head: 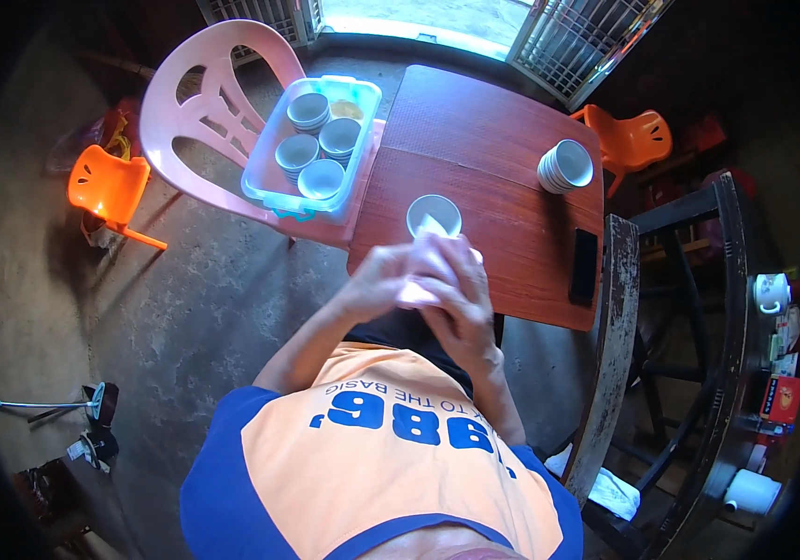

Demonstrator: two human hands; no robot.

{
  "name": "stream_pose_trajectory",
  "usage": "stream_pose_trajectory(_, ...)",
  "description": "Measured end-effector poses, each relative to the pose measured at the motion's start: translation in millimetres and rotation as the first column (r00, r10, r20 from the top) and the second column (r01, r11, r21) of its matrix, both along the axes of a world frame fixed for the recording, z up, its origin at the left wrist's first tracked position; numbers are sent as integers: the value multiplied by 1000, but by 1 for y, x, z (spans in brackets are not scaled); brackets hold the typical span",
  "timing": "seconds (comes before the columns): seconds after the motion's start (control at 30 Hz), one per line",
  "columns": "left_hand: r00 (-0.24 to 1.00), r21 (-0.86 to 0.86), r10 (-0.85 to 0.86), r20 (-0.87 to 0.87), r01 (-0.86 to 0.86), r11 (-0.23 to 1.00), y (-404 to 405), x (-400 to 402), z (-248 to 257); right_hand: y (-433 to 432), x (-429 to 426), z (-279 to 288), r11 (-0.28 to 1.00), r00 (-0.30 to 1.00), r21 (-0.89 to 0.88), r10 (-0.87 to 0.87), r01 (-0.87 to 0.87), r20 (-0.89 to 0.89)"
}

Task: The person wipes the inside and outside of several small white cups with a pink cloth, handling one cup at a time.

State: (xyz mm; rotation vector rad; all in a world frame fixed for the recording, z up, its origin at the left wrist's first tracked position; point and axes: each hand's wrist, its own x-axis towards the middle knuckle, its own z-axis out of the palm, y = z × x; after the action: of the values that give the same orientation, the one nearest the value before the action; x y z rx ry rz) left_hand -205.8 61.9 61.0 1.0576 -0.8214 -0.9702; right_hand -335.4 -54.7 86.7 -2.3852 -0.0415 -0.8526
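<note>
Both of my hands are together over the near edge of a reddish-brown table [470, 168]. A crumpled pinkish cloth [429, 269] is bunched between them, with my left hand [382, 280] on its left side and my right hand [463, 301] wrapped over its right. Just beyond my fingers is a bowl [433, 213], its inside facing up and a pale piece of the cloth over its near rim. A tilted stack of bowls [566, 166] stands at the table's right side. Several stacks of bowls [309, 112] sit in a clear plastic bin [253, 180] at the left.
The bin rests on a pink plastic chair [162, 140] against the table's left side. A black phone-like slab [583, 266] lies near the right edge. Orange small chairs [107, 185] stand at left and far right. A worn dark wooden frame [610, 350] rises close on the right.
</note>
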Motion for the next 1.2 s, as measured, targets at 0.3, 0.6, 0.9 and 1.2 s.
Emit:
stream_pose_trajectory(0.3, 957, 224, -277, 82, 253, 941, 7, -22, -4, -22, 11, -38, -387, 918, 904, 262, -183, 298)
stream_pose_trajectory(0.6, 933, -6, 244, 264, -251, 968, 3, 67, 0, -12, -36, -113, -798, 846, 583, 199, -153, 495)
stream_pose_trajectory(0.9, 216, 198, -35, 976, -805, 559, 23, 236, -84, -49, -109, -204, -778, 937, 628, 208, -14, 279)
stream_pose_trajectory(1.2, 282, 393, -299, 912, -810, 434, 13, 274, -130, -51, -107, -204, -687, 932, 715, 160, -132, 325)
